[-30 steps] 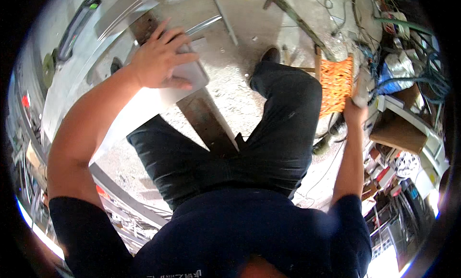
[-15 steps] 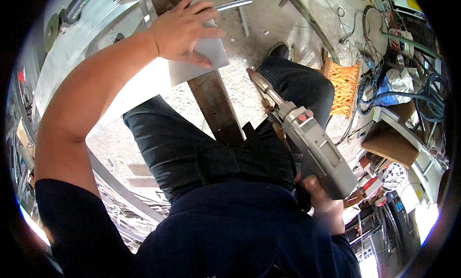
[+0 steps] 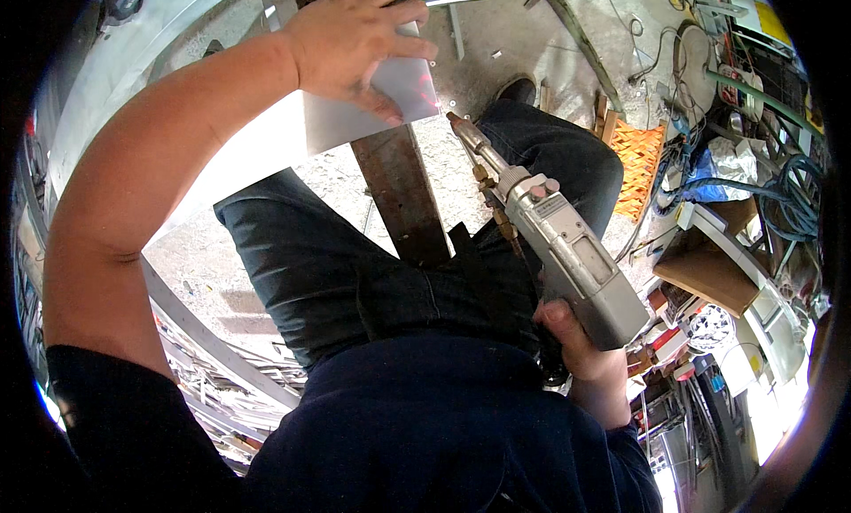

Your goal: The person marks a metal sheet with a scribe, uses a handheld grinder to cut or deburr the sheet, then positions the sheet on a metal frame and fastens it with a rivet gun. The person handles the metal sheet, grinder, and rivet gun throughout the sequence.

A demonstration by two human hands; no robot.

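Observation:
A long, bright sheet-metal piece (image 3: 257, 141) reaches in from the left, its end lying across a rusty steel bar (image 3: 399, 194) between my knees. My left hand (image 3: 359, 48) rests spread on that end, thumb toward me and fingers apart near the right edge. In my right hand (image 3: 572, 340) is a grey handheld laser welding gun (image 3: 572, 256), gripped at its rear below the boxy body. The gun's copper-coloured nozzle (image 3: 456, 121) points up and left, a little apart from the sheet's near right corner. Small red light marks show on the sheet there.
An orange woven seat (image 3: 640, 167) stands right of my right knee. Beyond it lie cables, a coiled blue hose (image 3: 789, 190) and a brown board (image 3: 709, 269). Metal offcuts (image 3: 235, 380) are heaped at lower left. A green hose (image 3: 576, 39) crosses the floor ahead.
The welding gun has moved up and left, its nozzle now closer to the sheet's corner. My left hand still lies on the sheet. Red light marks show more clearly on the metal.

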